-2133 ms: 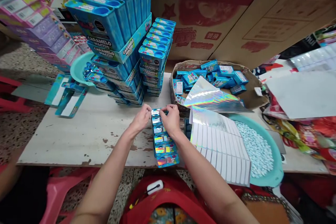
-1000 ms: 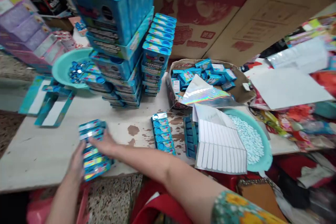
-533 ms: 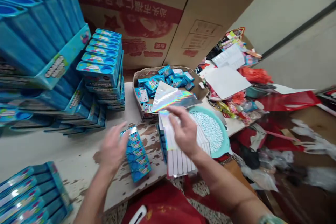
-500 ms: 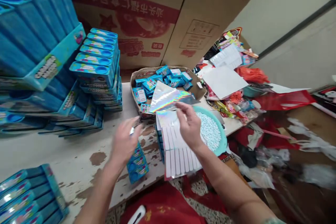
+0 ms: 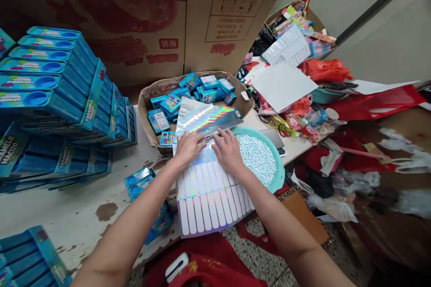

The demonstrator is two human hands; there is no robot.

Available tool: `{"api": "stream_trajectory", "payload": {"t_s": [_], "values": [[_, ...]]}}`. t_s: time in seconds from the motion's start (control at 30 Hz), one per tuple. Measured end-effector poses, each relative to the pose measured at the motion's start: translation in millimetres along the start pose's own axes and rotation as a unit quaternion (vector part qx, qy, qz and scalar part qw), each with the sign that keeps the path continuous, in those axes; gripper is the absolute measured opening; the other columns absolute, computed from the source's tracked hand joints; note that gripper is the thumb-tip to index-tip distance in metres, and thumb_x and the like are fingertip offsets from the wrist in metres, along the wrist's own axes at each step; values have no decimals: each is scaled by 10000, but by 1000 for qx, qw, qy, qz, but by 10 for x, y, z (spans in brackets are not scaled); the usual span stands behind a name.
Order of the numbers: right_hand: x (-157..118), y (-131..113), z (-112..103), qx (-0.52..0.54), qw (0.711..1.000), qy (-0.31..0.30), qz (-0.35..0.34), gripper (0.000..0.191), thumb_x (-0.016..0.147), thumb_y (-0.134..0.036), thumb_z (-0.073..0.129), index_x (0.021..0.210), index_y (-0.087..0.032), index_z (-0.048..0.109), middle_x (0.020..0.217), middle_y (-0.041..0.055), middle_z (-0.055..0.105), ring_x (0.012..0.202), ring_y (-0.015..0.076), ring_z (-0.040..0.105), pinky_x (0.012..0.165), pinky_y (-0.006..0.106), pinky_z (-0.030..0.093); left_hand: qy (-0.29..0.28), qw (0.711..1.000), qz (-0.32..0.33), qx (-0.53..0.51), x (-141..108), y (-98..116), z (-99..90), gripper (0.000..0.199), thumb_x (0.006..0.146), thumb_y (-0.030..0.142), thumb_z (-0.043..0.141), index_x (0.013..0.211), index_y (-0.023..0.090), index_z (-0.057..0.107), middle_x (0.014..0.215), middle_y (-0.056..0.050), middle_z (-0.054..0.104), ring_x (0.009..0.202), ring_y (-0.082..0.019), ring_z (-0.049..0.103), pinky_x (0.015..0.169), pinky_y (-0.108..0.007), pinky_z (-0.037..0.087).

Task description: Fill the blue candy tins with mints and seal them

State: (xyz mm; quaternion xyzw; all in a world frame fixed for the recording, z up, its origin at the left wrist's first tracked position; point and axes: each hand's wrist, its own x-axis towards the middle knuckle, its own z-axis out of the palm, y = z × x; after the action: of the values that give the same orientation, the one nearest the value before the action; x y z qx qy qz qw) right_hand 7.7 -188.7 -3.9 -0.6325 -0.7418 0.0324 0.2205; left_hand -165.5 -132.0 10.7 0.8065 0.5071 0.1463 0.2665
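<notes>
Both hands rest on a shiny holographic sticker sheet (image 5: 212,208) printed with rows of narrow white strips. My left hand (image 5: 189,147) lies at the sheet's upper left, fingers spread along a folded-back silvery flap (image 5: 202,116). Beside it, my right hand (image 5: 228,149) presses on the same fold with its fingers apart. The flap reaches over the front of a torn cardboard tray (image 5: 148,121) that holds small blue boxes (image 5: 170,104). A turquoise bowl (image 5: 279,172) of pale candies (image 5: 257,157) stands right of the sheet, partly under it.
Stacked blue display boxes (image 5: 90,98) fill the left, with more at the lower left (image 5: 32,255). Behind stands a large carton (image 5: 225,18). White paper (image 5: 283,85), candy packets and red plastic (image 5: 373,107) lie at the right.
My left hand has moved right and up from above the table onto the sheet. My right hand has lowered onto it and opened. The view has shifted, and the sheet lies flatter.
</notes>
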Motion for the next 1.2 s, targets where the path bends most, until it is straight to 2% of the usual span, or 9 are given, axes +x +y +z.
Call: {"api": "stream_trajectory", "payload": {"t_s": [0.3, 0.47, 0.63, 0.7, 0.77, 0.87, 1.0, 1.1, 1.2], "values": [[-123, -53, -238, -4, 999, -6, -54, 217, 880, -267, 546, 1064, -162, 592, 1243, 117, 595, 1268, 295, 420, 1035, 480, 318, 41, 999, -22, -17, -40, 47, 81, 180, 848, 331, 518, 867, 267, 686, 927, -29, 656, 966, -246, 518, 831, -385, 301], [-162, -235, -742, 46, 996, 48, -55, 67, 894, -241, 526, 876, -203, 579, 842, 54, 655, 871, 215, 584, 801, 366, 444, 34, 999, -29, 5, -42, 68, 88, 194, 869, 306, 500, 884, 241, 681, 968, -49, 651, 994, -247, 511, 888, -414, 301], [-221, -562, -1160, 118, 990, 72, -32, 70, 882, -259, 554, 822, -224, 559, 775, 13, 615, 768, 173, 566, 708, 317, 442, 136, 980, 32, -142, -365, 254, -193, 389, 887, 386, 475, 1233, 225, 549, 1237, -91, 571, 1167, -252, 460, 1011, -426, 294], [-262, -718, -1194, 160, 986, 52, -22, 77, 875, -278, 566, 815, -228, 563, 770, 3, 611, 755, 163, 568, 704, 311, 445, 117, 961, 86, -233, -638, 340, -379, 465, 870, 436, 486, 1283, 223, 500, 1274, -89, 547, 1183, -243, 463, 991, -394, 350], [-312, -902, -1147, 214, 976, 30, -7, 80, 866, -289, 578, 813, -229, 573, 771, -5, 612, 749, 153, 573, 712, 303, 453, 58, 952, 97, -284, -942, 371, -554, 399, 845, 447, 517, 1154, 204, 587, 1104, -70, 627, 1039, -217, 553, 899, -345, 425], [-421, -1253, -940, 299, 953, -11, 39, 77, 864, -288, 578, 817, -227, 588, 767, -11, 619, 739, 143, 578, 723, 292, 464, 1, 950, 10, -311, -1417, 239, -754, 295, 861, 421, 497, 855, 168, 649, 725, -13, 615, 681, -137, 567, 671, -256, 454], [-720, -1813, -484, 378, 919, -90, 75, 71, 872, -264, 560, 851, -229, 619, 945, 32, 640, 899, 170, 602, 804, 314, 481, -13, 939, -131, -317, -2163, -193, -849, 282, 872, 416, 478, 924, 188, 636, 703, 1, 588, 583, -114, 516, 570, -230, 419], [-1060, -2119, -70, 389, 908, -143, 60, 83, 867, -218, 550, 845, -227, 630, 1140, 74, 582, 1101, 202, 548, 926, 352, 451, -14, 907, -219, -359, -2733, -535, -663, 279, 879, 406, 467, 1078, 218, 523, 658, 28, 550, 567, -120, 496, 563, -234, 415], [-1395, -2187, 349, 343, 918, -182, 76, 85, 836, -189, 572, 801, -220, 642, 1099, 89, 570, 1088, 231, 534, 949, 400, 433, -18, 882, -264, -389, -3119, -781, -257, 227, 889, 401, 429, 1033, 225, 435, 622, 50, 507, 553, -121, 476, 555, -233, 399]]}}
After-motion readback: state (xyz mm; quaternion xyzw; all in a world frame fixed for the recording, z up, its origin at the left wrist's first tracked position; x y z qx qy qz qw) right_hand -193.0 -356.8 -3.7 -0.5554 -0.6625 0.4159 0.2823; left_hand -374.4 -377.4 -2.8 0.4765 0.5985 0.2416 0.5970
